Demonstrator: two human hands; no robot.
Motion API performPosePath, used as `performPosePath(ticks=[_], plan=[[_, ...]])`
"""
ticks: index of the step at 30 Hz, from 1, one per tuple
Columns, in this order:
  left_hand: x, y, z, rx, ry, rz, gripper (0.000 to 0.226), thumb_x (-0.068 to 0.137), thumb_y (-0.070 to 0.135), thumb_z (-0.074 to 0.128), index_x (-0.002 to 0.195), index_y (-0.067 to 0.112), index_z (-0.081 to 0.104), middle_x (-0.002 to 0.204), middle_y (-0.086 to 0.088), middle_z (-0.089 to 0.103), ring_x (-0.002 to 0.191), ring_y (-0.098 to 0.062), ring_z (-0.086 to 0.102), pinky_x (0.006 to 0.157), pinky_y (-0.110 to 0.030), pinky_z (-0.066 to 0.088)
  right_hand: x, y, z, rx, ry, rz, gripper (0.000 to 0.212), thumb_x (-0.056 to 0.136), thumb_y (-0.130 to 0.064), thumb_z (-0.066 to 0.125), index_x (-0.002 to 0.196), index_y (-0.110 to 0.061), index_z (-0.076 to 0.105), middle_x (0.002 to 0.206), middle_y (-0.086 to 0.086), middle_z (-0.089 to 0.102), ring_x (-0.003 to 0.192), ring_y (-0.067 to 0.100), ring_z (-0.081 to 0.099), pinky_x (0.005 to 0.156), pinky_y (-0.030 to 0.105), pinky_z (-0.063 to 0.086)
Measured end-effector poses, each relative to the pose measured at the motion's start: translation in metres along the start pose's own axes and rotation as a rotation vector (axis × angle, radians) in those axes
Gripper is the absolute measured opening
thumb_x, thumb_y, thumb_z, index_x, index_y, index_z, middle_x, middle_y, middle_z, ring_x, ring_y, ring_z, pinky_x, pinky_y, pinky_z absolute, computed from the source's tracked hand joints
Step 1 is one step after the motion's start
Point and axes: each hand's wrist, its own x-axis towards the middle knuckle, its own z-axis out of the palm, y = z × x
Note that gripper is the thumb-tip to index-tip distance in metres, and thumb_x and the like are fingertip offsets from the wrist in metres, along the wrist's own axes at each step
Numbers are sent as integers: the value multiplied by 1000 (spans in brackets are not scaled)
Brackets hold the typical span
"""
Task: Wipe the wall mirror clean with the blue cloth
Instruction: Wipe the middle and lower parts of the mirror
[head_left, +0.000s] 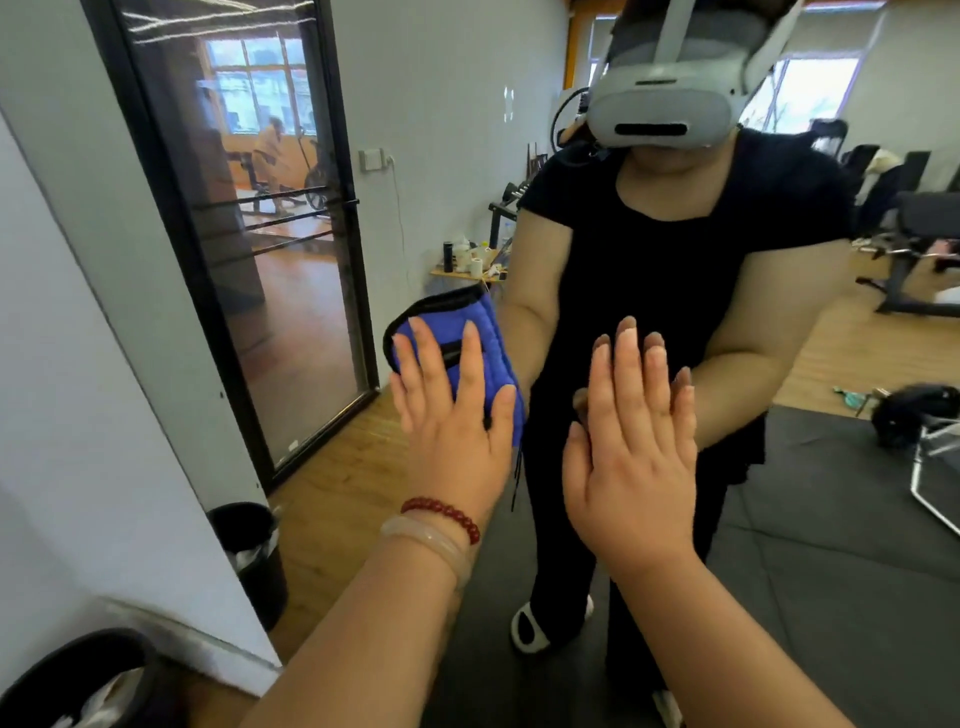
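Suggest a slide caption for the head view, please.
The left hand presses the cloth flat on the mirror; the right hand lies flat beside it.

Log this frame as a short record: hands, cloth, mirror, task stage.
left hand: flat, fingers straight, pressing the blue cloth against the mirror
right hand: flat on the mirror, holding nothing
blue cloth: black-edged, spread under the left hand
mirror: shows a reflected headset
task stage: cloth on mirror; cleanliness cannot be told
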Motion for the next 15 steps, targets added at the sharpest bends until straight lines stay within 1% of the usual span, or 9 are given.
performPosePath(ticks=[2,4,6,7,8,11,12,13,15], plan=[[-7,-4,10,-48,69,-99,60,101,51,15,152,35,-13,157,-5,-20,146,-24,-20,119,-42,-9,-3,7,-2,-23,-18,-28,66,94,-20,46,153,-6,21,162,12,11,150,27,7,122,45,5],[-9,8,20,-164,161,-304,61,101,46,20,153,23,-2,160,-13,-8,148,-31,-7,119,-50,3,-6,9,-3,-17,-32,-32,66,95,-21,45,154,-5,20,162,11,9,151,26,6,122,45,6],[-9,25,26,-255,213,-464,60,100,42,21,152,18,2,160,-18,-2,148,-35,-2,118,-49,3,-7,11,-4,5,-39,-40,65,96,-22,43,154,-5,18,162,10,7,151,25,4,122,44,5],[-11,32,28,-253,207,-459,60,100,41,20,152,19,-1,160,-19,-3,148,-36,-3,118,-47,0,-7,12,-4,19,-41,-50,63,97,-22,41,154,-6,18,162,10,7,151,25,4,122,44,5],[-15,36,30,-209,179,-376,60,101,42,19,153,22,-4,160,-19,-3,148,-35,-5,118,-45,-3,-7,15,-4,32,-43,-62,62,98,-23,40,154,-6,19,161,10,7,151,24,4,122,43,6],[-34,30,35,8,47,116,57,103,45,17,153,33,-8,159,-17,-3,147,-31,-14,119,-45,-10,-8,23,-5,55,-41,-101,59,99,-24,36,152,-6,20,160,9,10,150,21,5,123,39,4],[-37,27,34,46,21,202,57,103,46,18,153,35,-8,159,-16,-4,146,-29,-17,119,-45,-11,-8,25,-6,56,-39,-114,58,99,-24,35,152,-6,20,160,9,11,150,20,6,123,38,4],[-37,27,32,66,9,223,57,103,46,19,153,36,-6,159,-14,-4,146,-27,-20,119,-45,-11,-9,27,-6,57,-38,-128,57,99,-24,35,152,-6,20,159,9,12,149,20,7,123,37,4],[-36,34,29,65,15,170,57,103,45,23,154,34,0,160,-12,-5,146,-25,-20,119,-42,-12,-10,31,-8,75,-26,-161,56,100,-24,35,151,-5,22,158,10,15,148,19,9,123,36,6]])
